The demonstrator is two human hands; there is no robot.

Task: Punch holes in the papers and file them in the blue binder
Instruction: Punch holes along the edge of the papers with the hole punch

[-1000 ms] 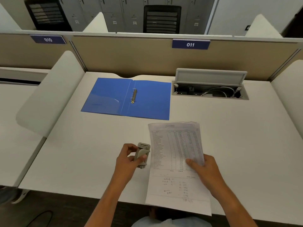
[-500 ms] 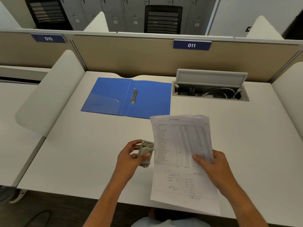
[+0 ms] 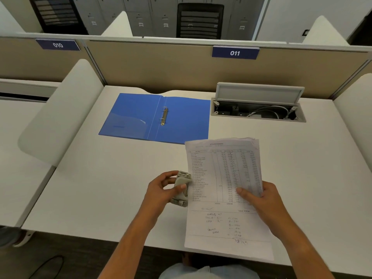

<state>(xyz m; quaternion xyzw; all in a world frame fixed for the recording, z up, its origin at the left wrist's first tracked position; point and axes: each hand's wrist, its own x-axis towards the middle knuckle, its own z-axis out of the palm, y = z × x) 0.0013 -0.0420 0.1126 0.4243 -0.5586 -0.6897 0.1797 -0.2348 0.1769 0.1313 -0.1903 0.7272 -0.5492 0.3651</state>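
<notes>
Nearest the camera, the right hand (image 3: 263,200) is holding a sheaf of papers (image 3: 225,190) by its right edge, thumb lying across the printed face and the other fingers hidden behind, so its grip is closing firmly on the sheets. The papers are standing tilted above the white desk (image 3: 100,188), their lower edge hanging past the desk's near edge. The top sheet is showing a printed table with handwritten notes beneath it.

Just left of the papers, the left hand (image 3: 161,190) is clasping a small grey hole punch (image 3: 182,188), thumb pressing on its front and fingers curling round the far side; its grip is wrapping tight round the tool. The punch is sitting right against the papers' left edge, though whether the sheets are lying inside its slot cannot be told.

Farther back, the blue binder (image 3: 155,117) is lying open flat on the desk, well apart from both hands, its metal rings (image 3: 164,116) near the spine. To its right, a cable tray (image 3: 257,111) set into the desk is standing with its lid raised. Behind, a beige partition (image 3: 161,65) is carrying a label reading 011 (image 3: 235,52).
</notes>
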